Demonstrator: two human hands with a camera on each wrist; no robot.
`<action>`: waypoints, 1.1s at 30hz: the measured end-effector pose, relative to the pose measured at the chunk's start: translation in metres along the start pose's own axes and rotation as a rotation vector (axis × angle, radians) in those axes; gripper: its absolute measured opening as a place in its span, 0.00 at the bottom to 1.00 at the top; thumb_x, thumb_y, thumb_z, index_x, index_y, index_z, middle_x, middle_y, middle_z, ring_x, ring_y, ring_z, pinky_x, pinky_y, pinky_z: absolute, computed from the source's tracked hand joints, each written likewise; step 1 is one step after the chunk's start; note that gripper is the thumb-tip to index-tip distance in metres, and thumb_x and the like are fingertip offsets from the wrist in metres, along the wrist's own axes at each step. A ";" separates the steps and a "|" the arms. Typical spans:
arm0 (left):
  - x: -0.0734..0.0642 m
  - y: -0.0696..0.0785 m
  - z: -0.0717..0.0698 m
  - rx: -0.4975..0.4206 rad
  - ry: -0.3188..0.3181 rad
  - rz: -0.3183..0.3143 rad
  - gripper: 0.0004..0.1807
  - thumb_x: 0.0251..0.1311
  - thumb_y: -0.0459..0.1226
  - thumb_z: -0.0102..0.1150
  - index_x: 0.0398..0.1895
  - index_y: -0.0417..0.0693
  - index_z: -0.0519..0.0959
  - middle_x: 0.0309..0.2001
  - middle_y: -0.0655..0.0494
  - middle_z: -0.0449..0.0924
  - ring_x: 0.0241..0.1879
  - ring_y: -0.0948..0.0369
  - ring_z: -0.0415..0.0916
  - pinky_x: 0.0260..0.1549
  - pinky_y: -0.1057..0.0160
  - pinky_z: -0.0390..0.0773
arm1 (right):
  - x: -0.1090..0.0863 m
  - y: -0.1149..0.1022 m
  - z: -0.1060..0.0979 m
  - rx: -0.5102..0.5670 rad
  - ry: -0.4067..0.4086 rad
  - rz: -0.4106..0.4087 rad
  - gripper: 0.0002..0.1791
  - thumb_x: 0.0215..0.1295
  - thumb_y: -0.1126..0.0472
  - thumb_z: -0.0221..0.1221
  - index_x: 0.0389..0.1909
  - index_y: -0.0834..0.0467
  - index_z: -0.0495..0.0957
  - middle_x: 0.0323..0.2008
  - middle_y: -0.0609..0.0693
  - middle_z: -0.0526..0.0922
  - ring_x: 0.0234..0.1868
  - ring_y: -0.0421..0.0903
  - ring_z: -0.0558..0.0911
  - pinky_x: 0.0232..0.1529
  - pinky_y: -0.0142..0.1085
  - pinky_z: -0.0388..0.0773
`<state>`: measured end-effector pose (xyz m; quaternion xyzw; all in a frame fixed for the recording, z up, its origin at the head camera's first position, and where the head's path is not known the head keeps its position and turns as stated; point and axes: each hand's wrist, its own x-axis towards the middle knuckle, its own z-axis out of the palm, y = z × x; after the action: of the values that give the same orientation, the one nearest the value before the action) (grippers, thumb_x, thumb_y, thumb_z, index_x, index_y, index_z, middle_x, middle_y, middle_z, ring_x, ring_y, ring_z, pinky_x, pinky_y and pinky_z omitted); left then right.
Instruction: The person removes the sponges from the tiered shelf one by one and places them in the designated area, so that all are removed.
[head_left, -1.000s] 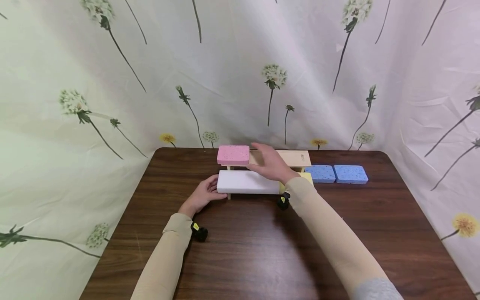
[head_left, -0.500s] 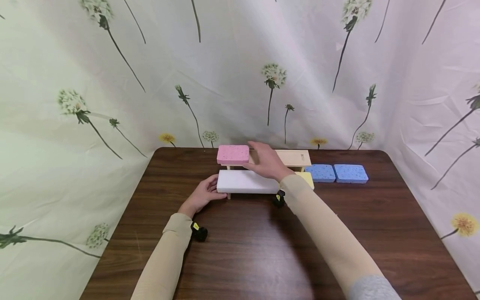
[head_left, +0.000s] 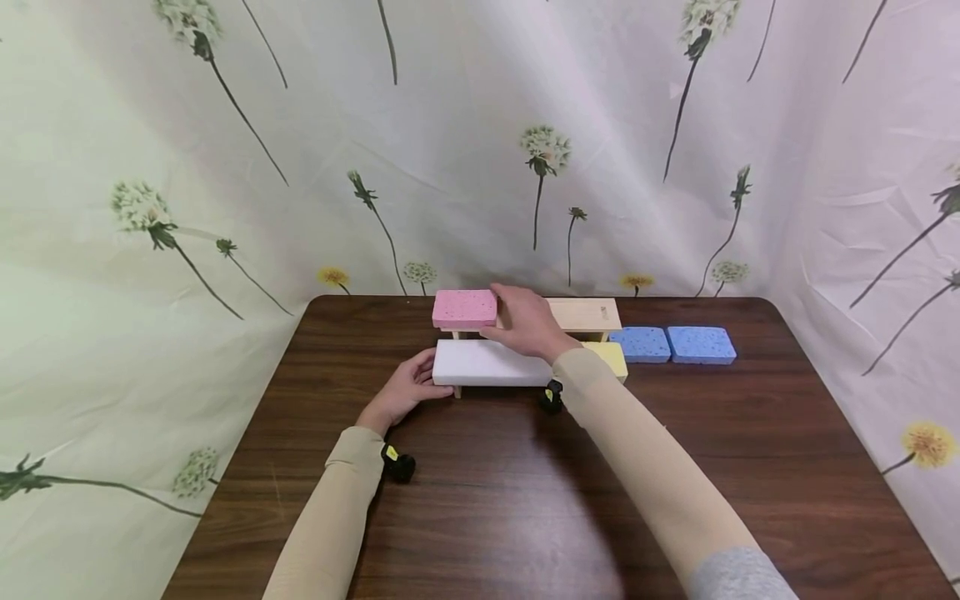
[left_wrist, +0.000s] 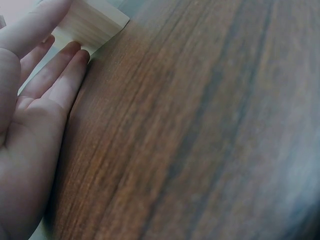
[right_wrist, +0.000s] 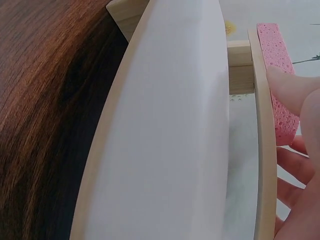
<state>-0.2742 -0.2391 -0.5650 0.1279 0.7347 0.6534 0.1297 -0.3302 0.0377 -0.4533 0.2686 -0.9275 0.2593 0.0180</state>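
Pink sponge: lies flat at the left end of the wooden rack's upper shelf, centre of the head frame; pink sponge [head_left: 464, 309], upper shelf [head_left: 588, 314].
Long axis: left to right, along the shelf; broad face up.
Right hand [head_left: 523, 321]: grips the sponge's right end, thumb on the near side.
Left hand [head_left: 405, 387]: fingers extended, unclenched, touching the rack's left end.
Lower shelf: white block [head_left: 483, 364], also lengthwise, its right end hidden by the arm; yellow sponge [head_left: 609, 358] farther right.
Edges: table [head_left: 480, 500] ends just behind the rack, near the curtain [head_left: 465, 167].
Room: tabletop spreads across lower centre; blue sponges [head_left: 701, 345] sit right of the rack.
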 end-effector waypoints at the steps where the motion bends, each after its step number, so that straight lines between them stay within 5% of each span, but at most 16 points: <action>1: 0.000 0.000 0.000 0.000 -0.001 0.000 0.44 0.58 0.25 0.75 0.77 0.37 0.64 0.72 0.36 0.70 0.70 0.46 0.71 0.63 0.64 0.77 | 0.000 -0.001 0.000 -0.003 -0.002 0.004 0.47 0.69 0.41 0.68 0.79 0.61 0.63 0.74 0.57 0.73 0.74 0.57 0.71 0.76 0.52 0.65; 33: -0.002 0.001 0.001 0.012 0.011 -0.023 0.45 0.59 0.24 0.74 0.78 0.39 0.63 0.73 0.37 0.69 0.71 0.46 0.70 0.64 0.63 0.77 | -0.013 0.005 -0.014 0.154 0.029 0.069 0.45 0.67 0.46 0.72 0.78 0.61 0.65 0.74 0.58 0.71 0.76 0.56 0.68 0.77 0.50 0.65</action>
<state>-0.2717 -0.2389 -0.5645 0.1167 0.7409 0.6480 0.1324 -0.3231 0.0547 -0.4461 0.2335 -0.9131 0.3342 0.0018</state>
